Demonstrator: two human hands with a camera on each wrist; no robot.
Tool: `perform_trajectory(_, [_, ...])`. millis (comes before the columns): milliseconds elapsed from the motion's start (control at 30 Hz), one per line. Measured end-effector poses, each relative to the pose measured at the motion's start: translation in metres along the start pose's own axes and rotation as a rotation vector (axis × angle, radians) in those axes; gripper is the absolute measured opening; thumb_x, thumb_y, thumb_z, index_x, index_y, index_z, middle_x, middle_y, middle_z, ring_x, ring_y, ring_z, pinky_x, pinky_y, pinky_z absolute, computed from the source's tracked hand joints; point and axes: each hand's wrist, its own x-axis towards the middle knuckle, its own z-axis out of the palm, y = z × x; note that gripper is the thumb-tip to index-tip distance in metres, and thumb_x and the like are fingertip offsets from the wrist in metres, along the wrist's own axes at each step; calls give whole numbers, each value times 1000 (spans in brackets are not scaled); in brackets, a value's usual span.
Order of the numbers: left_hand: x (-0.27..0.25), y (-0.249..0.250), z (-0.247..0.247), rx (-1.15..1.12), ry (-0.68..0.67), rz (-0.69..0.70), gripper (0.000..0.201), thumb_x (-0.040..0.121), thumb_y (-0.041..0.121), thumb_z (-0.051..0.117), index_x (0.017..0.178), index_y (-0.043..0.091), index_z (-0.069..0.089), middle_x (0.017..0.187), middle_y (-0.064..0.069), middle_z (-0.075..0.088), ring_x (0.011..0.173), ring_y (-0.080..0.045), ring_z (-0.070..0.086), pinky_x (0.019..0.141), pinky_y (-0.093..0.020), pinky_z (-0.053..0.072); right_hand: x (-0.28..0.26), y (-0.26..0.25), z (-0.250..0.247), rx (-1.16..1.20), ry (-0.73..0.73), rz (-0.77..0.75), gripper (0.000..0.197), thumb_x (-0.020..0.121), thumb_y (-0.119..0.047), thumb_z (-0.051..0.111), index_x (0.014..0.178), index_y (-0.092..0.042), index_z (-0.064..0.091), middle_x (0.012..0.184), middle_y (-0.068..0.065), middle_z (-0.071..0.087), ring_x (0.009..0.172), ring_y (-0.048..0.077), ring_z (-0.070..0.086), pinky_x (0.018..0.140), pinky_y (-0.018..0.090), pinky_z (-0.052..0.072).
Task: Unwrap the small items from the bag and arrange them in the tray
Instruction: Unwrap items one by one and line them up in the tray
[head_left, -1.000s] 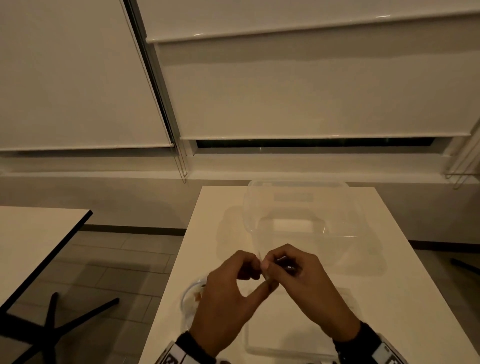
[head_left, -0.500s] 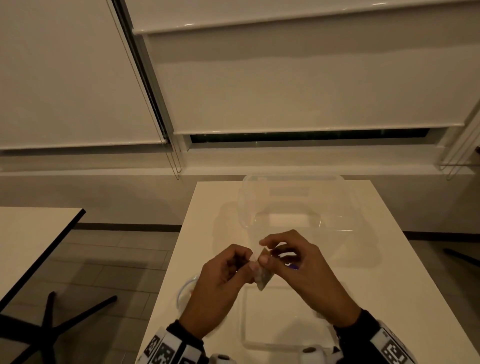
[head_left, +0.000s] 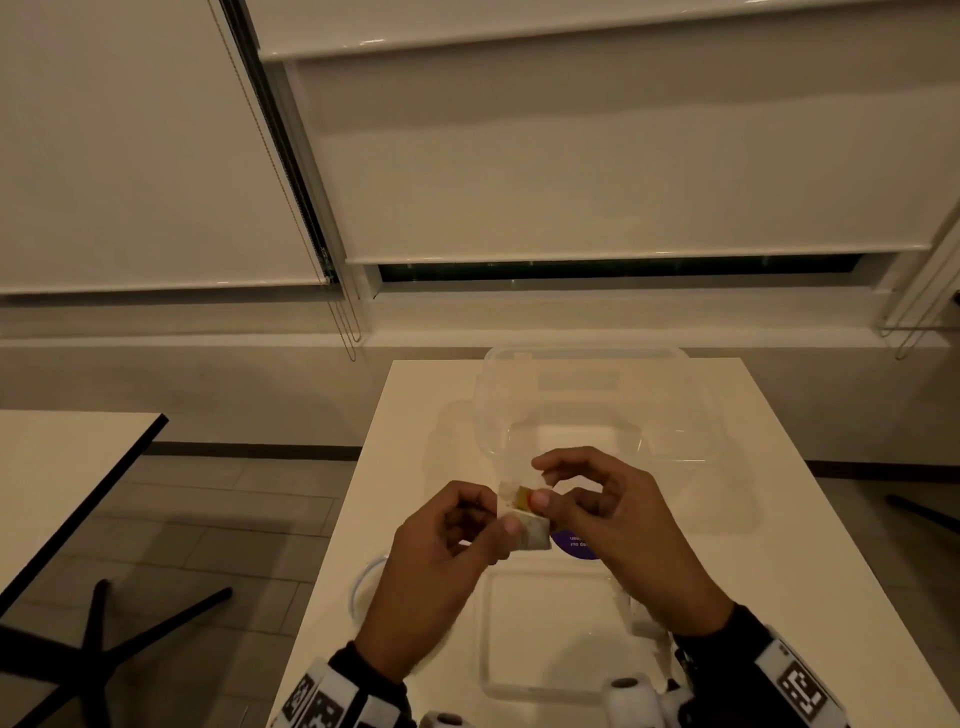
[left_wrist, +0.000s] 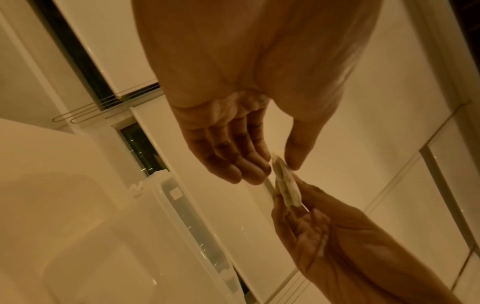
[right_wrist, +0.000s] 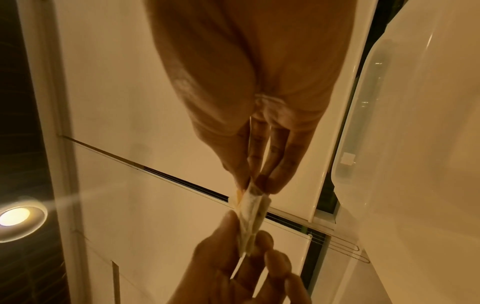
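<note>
- A moment ago both hands were knuckle to knuckle with the small packet hidden between them; now the left hand (head_left: 441, 551) and right hand (head_left: 618, 519) have drawn a little apart and the wrapper (head_left: 527, 522) shows between them, partly open. The head has also dipped, so the table (head_left: 779, 519) sits closer in view.
- That tells me the peeling is under way but not finished: nothing has come free of the wrapper yet, and I see nothing laid in the tray (head_left: 545, 623).
- The left hand's thumb and forefinger pinch the wrapper's lower end; the right hand's thumb and fingertips pinch its upper end.
- From the left wrist the wrapper (left_wrist: 285, 185) looks thin, pale and crinkled, stretched edge-on between the two pinches. From the right wrist it (right_wrist: 252, 214) spreads into a narrow fan, with a yellow-orange bit at the top edge.
- In the head view a yellow and red patch shows where the wrapper has split, by the right thumb.
- The packet hangs in the air above the table, with the shallow clear tray at 6 o'clock from it and a deeper clear tub (head_left: 592, 410) at 12 o'clock.
- A purple round label (head_left: 576, 545) lies under the right hand, toward 4 o'clock from the packet.
</note>
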Motion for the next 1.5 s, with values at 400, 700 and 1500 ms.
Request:
perform_trajectory(400, [-4, 10, 5, 105, 60, 137, 9, 93, 19, 62, 94, 15, 70, 88, 5, 73, 81, -9, 68, 73, -17, 53, 0, -5, -1, -54, -19, 48, 7, 82, -12, 76, 88, -10, 73, 85, 12, 70, 73, 31, 70, 66, 26, 59])
perform_trajectory(700, [-3, 10, 4, 132, -61, 127, 29, 88, 43, 73, 109, 25, 65, 102, 9, 73, 100, -14, 70, 88, -20, 54, -5, -14, -8, -322, -138, -68, 15, 78, -36, 75, 89, -26, 76, 86, -8, 72, 84, 14, 69, 77, 30, 58])
perform_trajectory(1500, [1, 8, 18, -88, 53, 109, 20, 94, 19, 54, 103, 0, 56, 98, -7, 70, 94, -26, 72, 81, -35, 60, -19, 25, 12, -301, 226, -286, 14, 83, -24, 76, 90, -35, 71, 90, -18, 68, 88, 6, 68, 75, 13, 53])
